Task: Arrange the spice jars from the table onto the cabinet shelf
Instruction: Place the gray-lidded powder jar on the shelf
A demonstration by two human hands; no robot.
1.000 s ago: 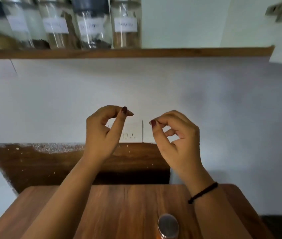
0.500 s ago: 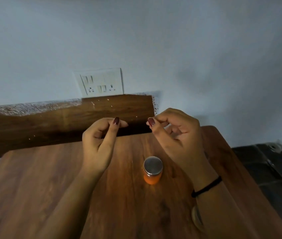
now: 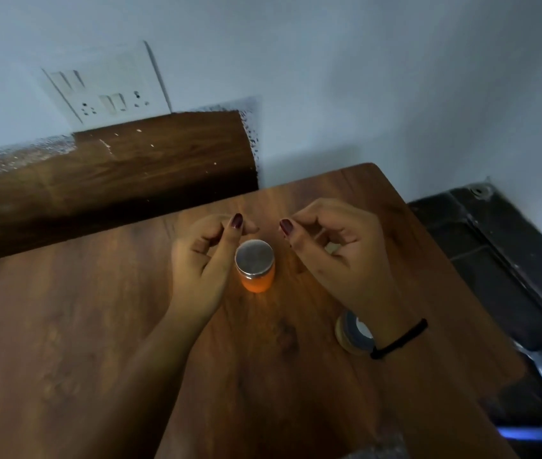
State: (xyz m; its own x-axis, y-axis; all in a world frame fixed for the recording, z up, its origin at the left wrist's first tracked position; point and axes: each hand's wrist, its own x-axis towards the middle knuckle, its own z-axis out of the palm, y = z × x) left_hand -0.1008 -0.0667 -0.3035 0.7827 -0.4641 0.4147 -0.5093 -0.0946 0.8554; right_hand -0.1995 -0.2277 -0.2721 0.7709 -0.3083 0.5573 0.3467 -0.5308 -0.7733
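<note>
Both sides have dropped since half a second ago; my left grip (image 3: 201, 263), fingers curled to the thumb and empty, hangs just left of the orange spice jar (image 3: 255, 271), upright on the surface (image 3: 64, 326); my right grip (image 3: 339, 260), likewise curled and empty, hangs just right; a second jar (image 3: 350, 332) peeks beside that wrist.

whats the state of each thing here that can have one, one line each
left hand, fingers curled, holding nothing, close beside the orange spice jar
right hand, fingers curled, holding nothing
orange spice jar, upright on the table, metal lid on, not held
second jar, standing on the table, lid on, partly hidden by the right wrist
wall switch panel, on or off cannot be told
</note>
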